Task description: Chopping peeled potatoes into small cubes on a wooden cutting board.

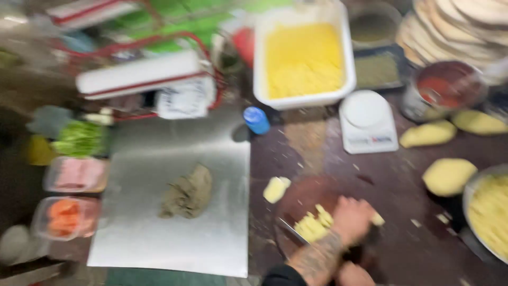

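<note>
Cut potato pieces (313,225), pale yellow and blocky, lie heaped on a round dark cutting board (301,198) at the lower middle of the brown counter (391,180). They look firm, light and probably wet and slippery; a judgement only, they would be best pinched by their flat cut faces. The left hand (352,220) lies curled over the pile, fingers bent down onto the pieces. The right hand (353,275) is mostly cut off at the lower edge; whether it grips anything cannot be told, though a thin blade-like edge (291,230) shows beside the pile. A loose piece (276,189) lies just beside the board. Whole peeled potatoes (448,176), smooth and rounded, lie to the right near a metal bowl (489,212) of cut pieces. To the left, a grey lump (188,193) rests on a steel sheet (174,233). A white kitchen scale (368,122) and a white tub (302,58) of yellow crumb lie further back.
</note>
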